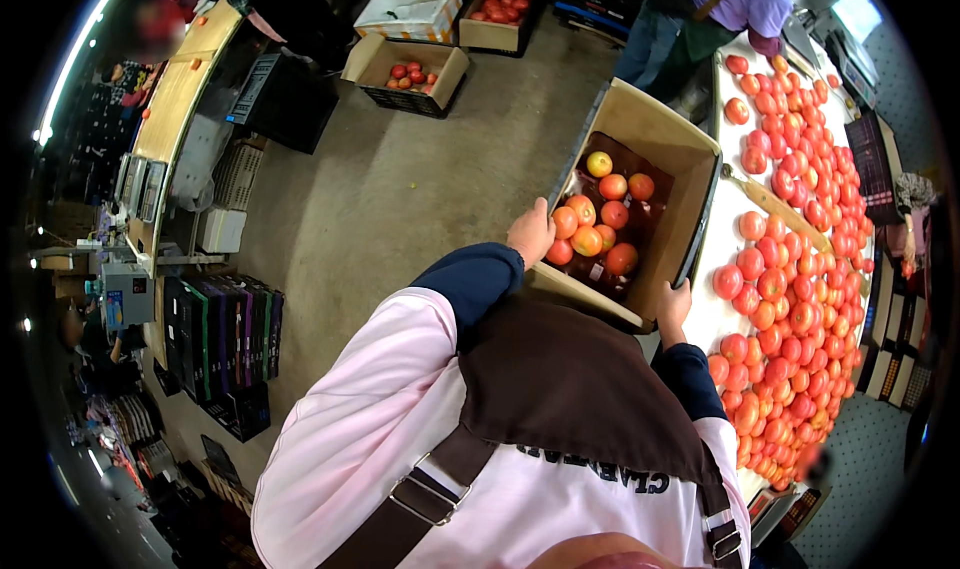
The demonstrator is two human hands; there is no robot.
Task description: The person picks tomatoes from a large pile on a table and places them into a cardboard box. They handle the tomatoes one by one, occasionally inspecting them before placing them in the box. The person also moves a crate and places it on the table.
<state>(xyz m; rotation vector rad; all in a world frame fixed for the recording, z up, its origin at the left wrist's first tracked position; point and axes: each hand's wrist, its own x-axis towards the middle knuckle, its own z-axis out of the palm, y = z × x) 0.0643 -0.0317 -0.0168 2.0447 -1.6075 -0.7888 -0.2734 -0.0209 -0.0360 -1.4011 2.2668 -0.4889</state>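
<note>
In front of my body I hold a cardboard-lined crate (690, 154) with a dark outer frame, tilted beside the table. Inside it, on a dark brown bottom, lie several tomatoes (615, 215), mostly orange-red, one of them yellowish. My left hand (531, 232) grips the crate's left edge. On the near right corner, my right hand (673, 311) is wrapped round the rim. Both hands' fingertips are partly hidden by the crate walls.
At my right a white table (732, 134) bears many red tomatoes (800, 309) and a wooden divider (775, 207). A person in purple (740, 4) stands at its far end. Ahead on the floor is another tomato box (410, 74); stacked black crates (225, 334) stand left.
</note>
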